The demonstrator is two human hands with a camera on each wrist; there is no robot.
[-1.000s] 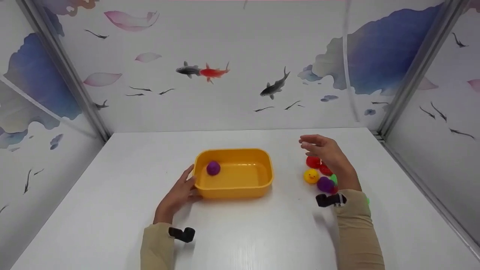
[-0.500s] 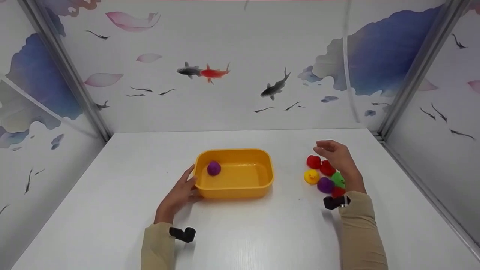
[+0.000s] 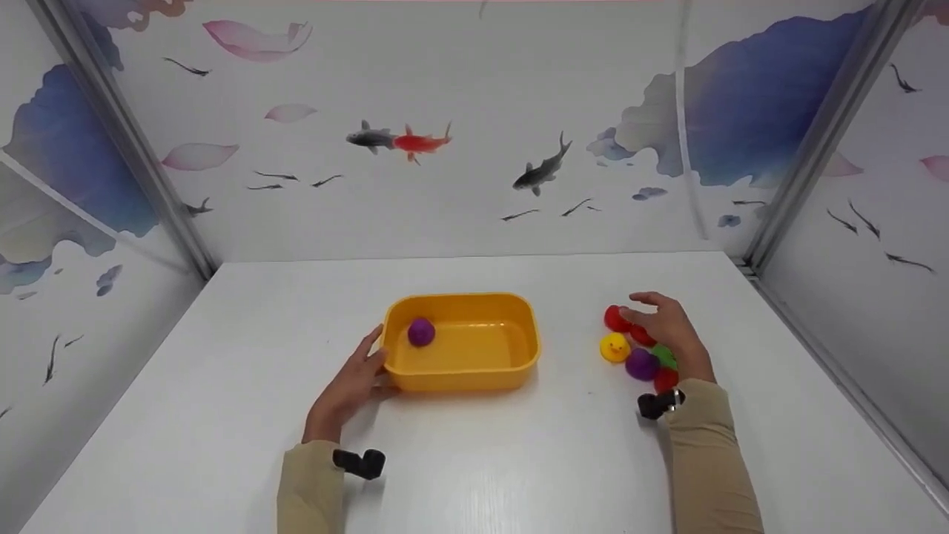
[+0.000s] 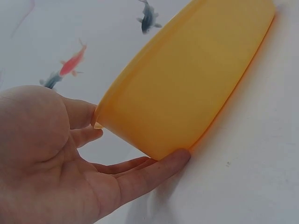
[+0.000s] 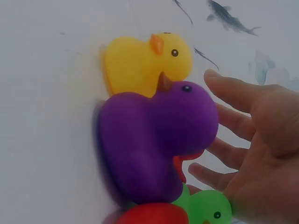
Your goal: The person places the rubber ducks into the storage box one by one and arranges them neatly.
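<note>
A yellow plastic basin (image 3: 463, 382) stands on the white table, with a purple rubber duck (image 3: 421, 332) inside at its left end. My left hand (image 3: 356, 386) holds the basin's left end; in the left wrist view the thumb is at the rim and other fingers reach the bottom edge. To the right, my right hand (image 3: 667, 326) hovers over a cluster of rubber ducks, fingers spread and partly bent. Its fingertips overlap a red duck (image 3: 615, 319) at the back. Another purple duck (image 5: 140, 140), a yellow duck (image 5: 131, 65) and a green duck (image 5: 210, 205) stand close by.
A second red duck (image 3: 642, 336) is partly hidden by the right hand, and a third red duck (image 3: 666, 381) sits near the wrist. White panels (image 3: 474, 222) printed with fish and petals enclose the table at the back and sides.
My right hand has moved right and then down toward the red ducks, its thumb and fingers spreading. The left hand and the basin have stayed in place.
</note>
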